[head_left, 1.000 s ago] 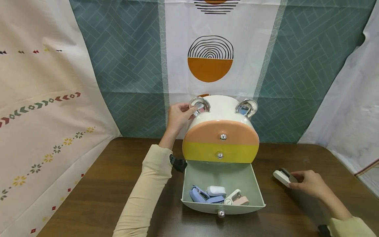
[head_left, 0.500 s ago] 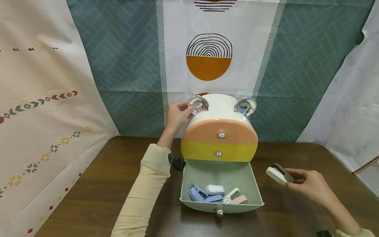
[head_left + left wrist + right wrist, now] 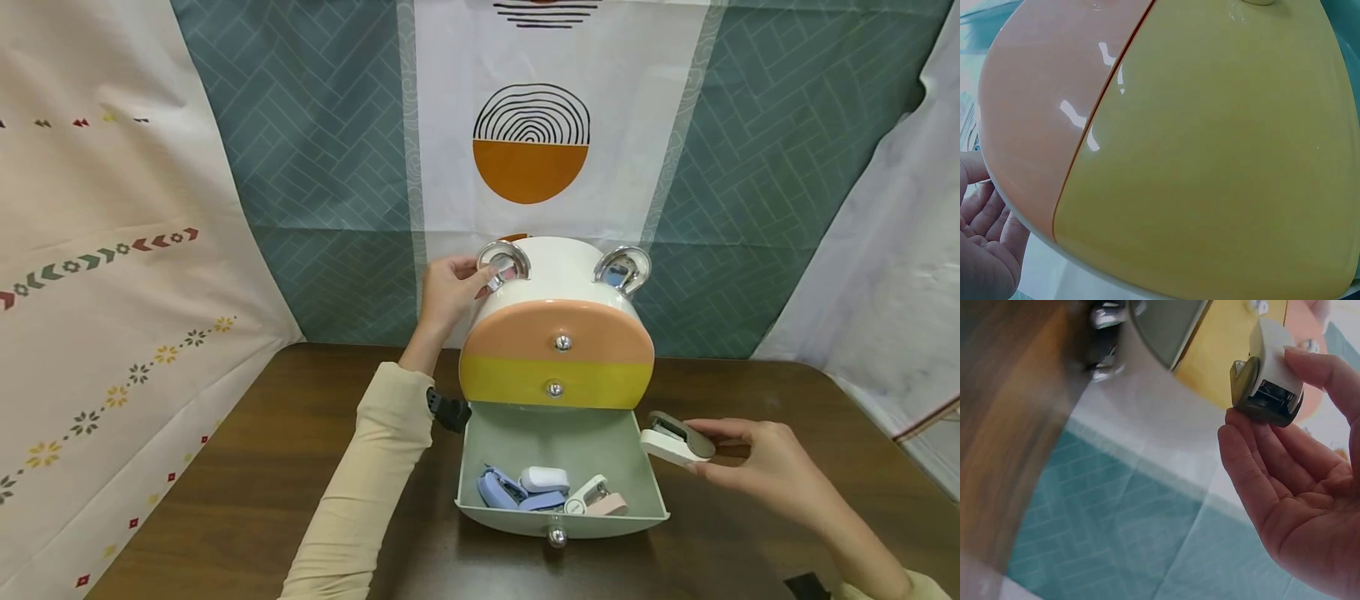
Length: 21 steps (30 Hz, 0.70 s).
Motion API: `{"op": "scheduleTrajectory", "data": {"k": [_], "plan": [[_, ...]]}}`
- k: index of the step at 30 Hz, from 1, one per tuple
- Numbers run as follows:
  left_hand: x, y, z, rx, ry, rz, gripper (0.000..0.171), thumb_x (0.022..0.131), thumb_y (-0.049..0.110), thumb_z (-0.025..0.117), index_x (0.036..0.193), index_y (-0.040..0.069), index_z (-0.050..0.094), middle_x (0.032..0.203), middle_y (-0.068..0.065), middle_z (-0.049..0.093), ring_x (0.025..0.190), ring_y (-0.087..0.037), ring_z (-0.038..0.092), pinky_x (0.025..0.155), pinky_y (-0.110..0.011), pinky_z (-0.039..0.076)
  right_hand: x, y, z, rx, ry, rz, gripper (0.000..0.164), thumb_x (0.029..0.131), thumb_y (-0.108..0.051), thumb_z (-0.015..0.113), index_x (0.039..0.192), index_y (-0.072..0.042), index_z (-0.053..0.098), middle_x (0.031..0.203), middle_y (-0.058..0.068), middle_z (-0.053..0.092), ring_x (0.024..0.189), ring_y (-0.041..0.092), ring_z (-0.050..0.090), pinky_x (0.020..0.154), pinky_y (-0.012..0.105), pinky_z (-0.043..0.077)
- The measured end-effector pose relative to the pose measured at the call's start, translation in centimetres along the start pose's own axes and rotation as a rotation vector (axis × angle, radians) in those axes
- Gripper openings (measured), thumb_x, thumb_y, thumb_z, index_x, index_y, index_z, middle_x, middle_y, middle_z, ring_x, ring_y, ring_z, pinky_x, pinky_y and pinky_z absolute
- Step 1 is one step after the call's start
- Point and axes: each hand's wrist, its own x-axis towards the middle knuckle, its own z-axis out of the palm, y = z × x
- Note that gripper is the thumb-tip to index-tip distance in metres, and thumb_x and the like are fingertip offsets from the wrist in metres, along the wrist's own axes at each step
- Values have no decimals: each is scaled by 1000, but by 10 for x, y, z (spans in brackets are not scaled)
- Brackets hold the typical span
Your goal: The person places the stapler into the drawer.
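My left hand holds the shiny silver ear at the left top of a small round-topped drawer cabinet, thumb on the ear. In the left wrist view its fingers lie beside the cabinet's edge. The cabinet's green bottom drawer is pulled out, with several small staplers in blue, white and pink near its front. My right hand pinches a white and olive-grey stapler between thumb and fingers, at the drawer's right wall. The right wrist view shows one end of this stapler.
The orange and yellow drawers above are closed. A second silver ear sticks up at the cabinet's right. Under it all is a dark brown wooden table, with patterned cloth hanging behind.
My right hand has lifted the stapler off the table and carried it left to the drawer's right side. The left hand stays on the ear.
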Motion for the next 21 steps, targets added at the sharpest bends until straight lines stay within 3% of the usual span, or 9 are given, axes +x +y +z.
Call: {"op": "scheduleTrajectory", "data": {"k": [7,11,15,21], "plan": [[0,0,0,-8,-3,-9,27,80,8,68,101,-9,65,93,-23,65,76,-19,64,65,-26,55,19,-22,14,-131,-10,-193,40,62,-8,79,100,-1,68,88,4,69,75,0,59,59,19,48],[-2,0,2,4,-4,-9,26,81,9,68,100,-8,66,93,-22,66,76,-19,64,65,-26,55,32,-31,25,-191,-82,-226,38,63,-9,78,99,1,68,86,1,68,69,3,53,57,23,46],[-2,0,1,23,3,1,25,81,9,68,99,-8,66,91,-22,66,73,-18,64,64,-26,55,44,-37,34,-205,-170,-261,34,65,-4,74,97,3,67,75,-6,60,59,2,40,50,19,36],[-1,1,-1,26,1,17,25,81,8,68,99,-9,66,90,-23,66,71,-17,63,64,-26,55,59,-42,46,-278,-272,-304,20,62,4,67,78,-6,63,62,-8,43,56,4,34,50,20,29]]}}
